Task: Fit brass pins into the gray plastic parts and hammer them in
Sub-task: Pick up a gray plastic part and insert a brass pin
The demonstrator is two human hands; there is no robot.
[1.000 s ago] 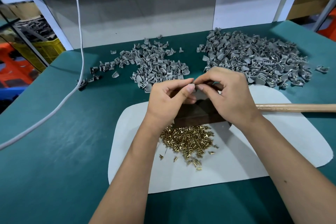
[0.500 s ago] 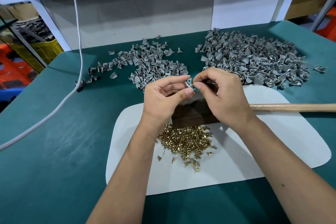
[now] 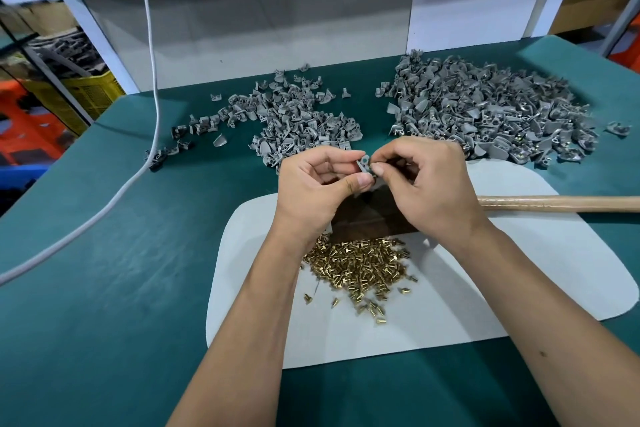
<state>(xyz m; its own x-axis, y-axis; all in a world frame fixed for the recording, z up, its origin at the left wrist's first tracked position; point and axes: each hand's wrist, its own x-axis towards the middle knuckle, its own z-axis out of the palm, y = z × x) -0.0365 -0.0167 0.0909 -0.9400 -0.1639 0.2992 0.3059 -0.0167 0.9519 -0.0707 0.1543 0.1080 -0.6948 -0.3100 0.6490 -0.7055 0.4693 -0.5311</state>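
Observation:
My left hand (image 3: pixel 317 189) pinches a small gray plastic part (image 3: pixel 364 164) between thumb and forefinger, above a dark wooden block (image 3: pixel 367 218). My right hand (image 3: pixel 426 189) meets it from the right, thumb and forefinger pinched at the part's edge; a pin between them is too small to make out. A heap of brass pins (image 3: pixel 360 265) lies on the white mat (image 3: pixel 485 288) just below the block. Two piles of gray parts sit behind: a smaller left pile (image 3: pixel 298 118) and a larger right pile (image 3: pixel 485 107). A wooden hammer handle (image 3: pixel 561 203) lies to the right.
A white cable (image 3: pixel 152 62) hangs down and trails across the green table (image 3: pixel 104 270) at the left. A gray backboard (image 3: pixel 259 31) closes the far edge. Yellow and orange crates (image 3: pixel 52 107) stand beyond the left edge.
Both hands have lifted slightly off the block and now hold the gray part up between them, where it shows more plainly than a second ago.

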